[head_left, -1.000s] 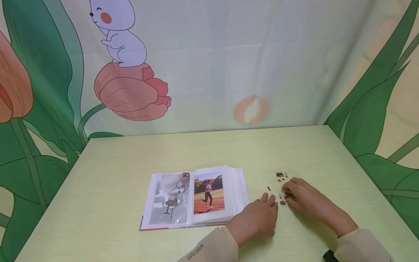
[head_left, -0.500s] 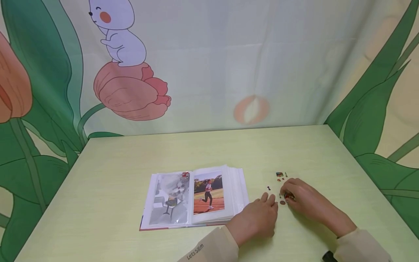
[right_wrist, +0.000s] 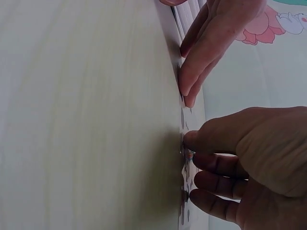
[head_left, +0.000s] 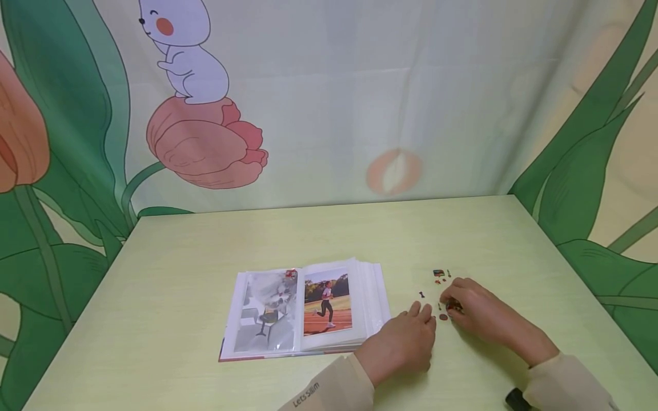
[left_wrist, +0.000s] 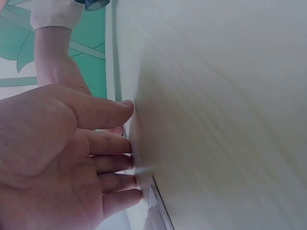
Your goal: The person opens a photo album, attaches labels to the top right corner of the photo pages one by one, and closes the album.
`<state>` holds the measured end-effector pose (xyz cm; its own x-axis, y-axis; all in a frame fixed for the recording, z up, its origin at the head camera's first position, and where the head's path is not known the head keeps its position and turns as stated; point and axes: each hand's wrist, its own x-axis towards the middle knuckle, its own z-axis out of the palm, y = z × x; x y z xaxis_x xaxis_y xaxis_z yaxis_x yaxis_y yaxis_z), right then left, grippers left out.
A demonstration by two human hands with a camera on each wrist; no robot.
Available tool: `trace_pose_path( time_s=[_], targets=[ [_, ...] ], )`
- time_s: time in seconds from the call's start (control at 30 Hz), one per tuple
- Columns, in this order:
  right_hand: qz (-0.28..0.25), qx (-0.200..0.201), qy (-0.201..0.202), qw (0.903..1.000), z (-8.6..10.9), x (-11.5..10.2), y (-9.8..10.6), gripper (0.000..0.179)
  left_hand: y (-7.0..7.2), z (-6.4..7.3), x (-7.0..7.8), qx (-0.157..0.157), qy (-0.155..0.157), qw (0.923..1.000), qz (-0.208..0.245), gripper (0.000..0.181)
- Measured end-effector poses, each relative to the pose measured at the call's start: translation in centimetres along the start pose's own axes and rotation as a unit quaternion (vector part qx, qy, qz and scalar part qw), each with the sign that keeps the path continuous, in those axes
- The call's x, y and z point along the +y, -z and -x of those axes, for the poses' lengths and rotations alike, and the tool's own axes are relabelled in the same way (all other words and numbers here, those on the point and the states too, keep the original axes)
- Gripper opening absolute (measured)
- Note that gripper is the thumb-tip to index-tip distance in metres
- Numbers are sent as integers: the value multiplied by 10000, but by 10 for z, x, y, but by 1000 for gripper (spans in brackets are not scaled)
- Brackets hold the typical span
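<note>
Several small coloured stickers, among them a rectangular one (head_left: 438, 273) and a brown oval one (head_left: 443, 317), lie right of an open photo album (head_left: 366, 319). My right hand (head_left: 480, 311) is over them, thumb and forefinger pinching a small red and dark sticker (head_left: 454, 306). A bit of its colour shows by the thumb in the right wrist view; most is hidden. My left hand (head_left: 403, 342) rests palm down between album and stickers, its extended fingertips touching the surface near a tiny dark bone-shaped sticker (head_left: 422, 294).
The album's left page (head_left: 257, 331) bears a grey picture with a red sticker (head_left: 291, 274) at its top; a runner photo (head_left: 327, 302) fills the right page. By the right sleeve lies a black cylindrical object (head_left: 516, 399). A printed curtain (head_left: 319, 114) hangs behind the table.
My right hand's fingertips have shifted very slightly left over the sticker. The left hand, the album and the other stickers keep their places.
</note>
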<state>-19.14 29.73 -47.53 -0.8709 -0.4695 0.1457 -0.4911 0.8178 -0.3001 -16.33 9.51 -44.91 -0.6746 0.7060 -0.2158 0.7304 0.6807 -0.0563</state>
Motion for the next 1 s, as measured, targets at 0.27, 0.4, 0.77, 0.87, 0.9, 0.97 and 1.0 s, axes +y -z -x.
trace_pose_path(
  time_s=[0.27, 0.4, 0.77, 0.87, 0.9, 0.97, 1.0],
  targets=[
    [-56, 29, -57, 10000, -1, 2, 2, 15, 1, -1, 0, -78, 55, 9999, 114, 61],
    [-5, 200, -27, 9998, 0, 3, 1, 20, 0, -1, 0, -52, 60, 9999, 142, 61],
    [-291, 208, -415, 9985, 0, 10, 1, 23, -1, -2, 0, -55, 48, 9997, 220, 60],
    [-423, 181, -482, 9978, 1, 12, 2, 23, -1, -2, 0, -60, 41, 9996, 262, 61],
    [-466, 169, -482, 9976, 2, 13, 2, 23, -1, -2, 0, -70, 43, 9996, 275, 61],
    [-524, 144, -466, 9974, 2, 13, 4, 22, -2, -2, 0, -113, 58, 9994, 315, 62],
    [-568, 113, -474, 9972, 2, 13, 5, 21, -2, -2, -1, -134, 63, 9994, 327, 62]
  ],
)
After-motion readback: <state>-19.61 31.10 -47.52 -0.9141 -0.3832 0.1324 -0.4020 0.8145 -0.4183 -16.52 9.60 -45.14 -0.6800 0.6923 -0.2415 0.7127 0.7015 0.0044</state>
